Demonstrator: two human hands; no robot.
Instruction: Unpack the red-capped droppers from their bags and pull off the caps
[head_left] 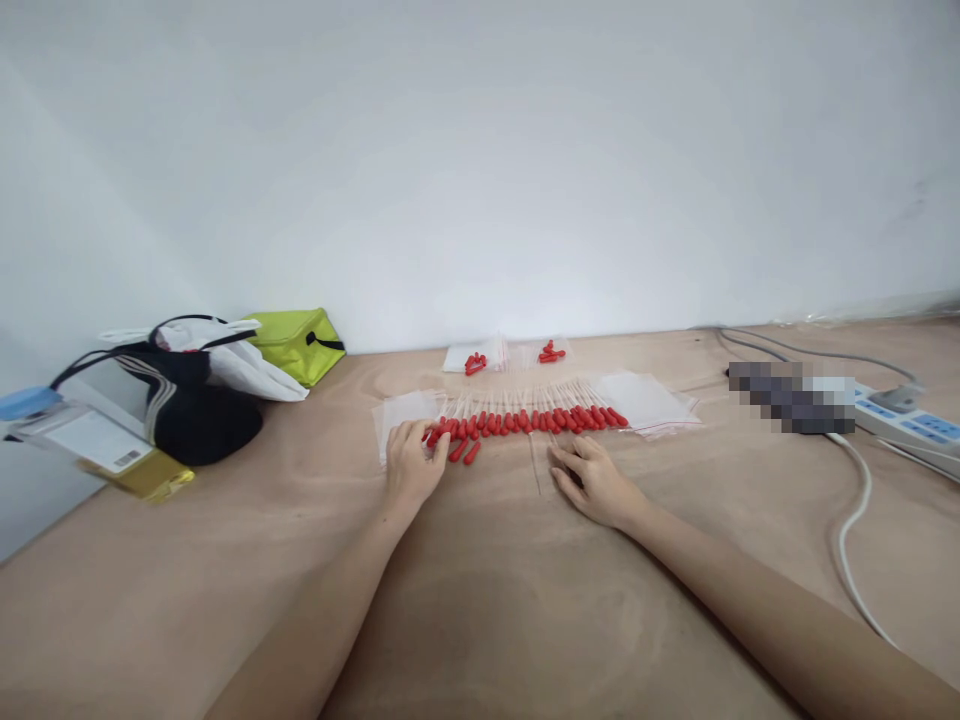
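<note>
A row of droppers with red bulbs (525, 422) lies across the table, thin pale stems pointing away from me. My left hand (412, 462) is at the row's left end, its thumb and fingers closed around a red dropper bulb that they partly hide. Just right of it, two more red bulbs (471, 454) lie nearer to me than the row. My right hand (596, 482) rests on the table below the row, with fingers bent and slightly apart. Near its fingertips lies a thin dark line or stem (535, 465), too fine to make out.
Clear zip bags lie at the left (409, 408) and right (646, 402) of the row. Behind it are two bags with red bulbs (475, 363) (551, 352). A black cap (206, 415) and a lime bag (296, 345) stand left; a power strip (911, 420) and cables lie right.
</note>
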